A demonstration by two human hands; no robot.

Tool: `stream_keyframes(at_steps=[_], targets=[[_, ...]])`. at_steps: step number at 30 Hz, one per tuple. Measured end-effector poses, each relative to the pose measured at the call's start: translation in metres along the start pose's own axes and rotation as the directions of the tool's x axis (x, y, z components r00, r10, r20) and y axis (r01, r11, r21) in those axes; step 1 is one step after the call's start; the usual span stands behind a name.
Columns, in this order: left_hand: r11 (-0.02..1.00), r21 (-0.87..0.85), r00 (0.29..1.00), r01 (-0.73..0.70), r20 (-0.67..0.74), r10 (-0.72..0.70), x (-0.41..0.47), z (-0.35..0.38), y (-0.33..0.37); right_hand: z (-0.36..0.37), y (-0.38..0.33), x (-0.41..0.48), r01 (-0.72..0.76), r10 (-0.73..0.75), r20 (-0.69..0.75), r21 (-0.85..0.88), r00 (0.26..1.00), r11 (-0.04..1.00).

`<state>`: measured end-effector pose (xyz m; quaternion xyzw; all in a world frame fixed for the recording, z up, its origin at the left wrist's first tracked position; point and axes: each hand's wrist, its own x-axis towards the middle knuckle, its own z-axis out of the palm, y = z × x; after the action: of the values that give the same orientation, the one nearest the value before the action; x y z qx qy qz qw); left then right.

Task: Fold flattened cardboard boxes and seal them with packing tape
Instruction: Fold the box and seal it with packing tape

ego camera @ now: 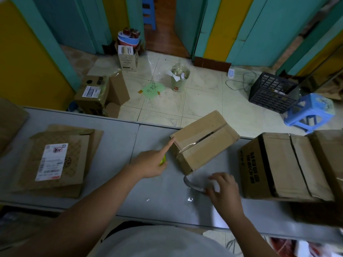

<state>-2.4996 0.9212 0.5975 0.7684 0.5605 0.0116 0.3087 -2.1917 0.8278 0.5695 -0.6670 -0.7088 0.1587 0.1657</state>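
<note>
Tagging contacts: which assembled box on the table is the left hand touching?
The small plain box at centre, clear tape over its seam; the left hand touches its corner with one fingertip. The larger printed box to the right stands apart.

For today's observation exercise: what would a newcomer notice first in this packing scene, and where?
First, the small cardboard box at the middle of the grey table, its taped seam shining, touched at a corner by a forefinger of the left hand, which grips a yellow-green object. Just nearer, the right hand holds a roll of clear tape. At the left lies a stack of flattened cardboard boxes bearing a white shipping label.
</note>
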Motion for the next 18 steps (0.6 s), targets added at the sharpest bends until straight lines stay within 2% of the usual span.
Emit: stream_keyframes(at_steps=[4, 6, 9, 12, 14, 16, 18], targets=[[0.981, 0.19, 0.985, -0.04, -0.156, 0.07, -0.007, 0.017, -0.013, -0.018, -0.047, 0.046, 0.111, -0.088, -0.174, 0.13, 0.981, 0.985], [0.978, 0.206, 0.984, -0.009, -0.17, 0.045, -0.011, 0.031, -0.022, -0.014, -0.065, 0.069, 0.109, -0.09, -0.151, 0.123, 0.984, 0.986], [0.983, 0.179, 0.988, 0.043, -0.151, -0.016, -0.017, 0.049, -0.027, 0.005, -0.08, 0.094, 0.077, -0.075, -0.023, 0.087, 0.997, 0.993], [0.994, 0.073, 0.981, 0.083, -0.18, -0.069, -0.018, 0.053, -0.027, 0.024, -0.08, 0.101, 0.059, -0.062, 0.041, 0.061, 0.997, 0.996], [0.995, 0.009, 0.976, 0.095, -0.199, -0.091, -0.016, 0.049, -0.028, 0.03, -0.075, 0.097, 0.065, -0.067, 0.031, 0.058, 0.997, 0.996], [0.998, 0.004, 0.964, 0.069, -0.256, -0.065, -0.011, 0.04, -0.029, 0.034, -0.071, 0.093, 0.076, -0.076, -0.002, 0.059, 0.997, 0.995], [0.999, 0.037, 0.94, -0.013, -0.341, 0.025, -0.001, 0.027, -0.027, 0.037, -0.07, 0.091, 0.073, -0.072, -0.027, 0.058, 0.997, 0.996]])
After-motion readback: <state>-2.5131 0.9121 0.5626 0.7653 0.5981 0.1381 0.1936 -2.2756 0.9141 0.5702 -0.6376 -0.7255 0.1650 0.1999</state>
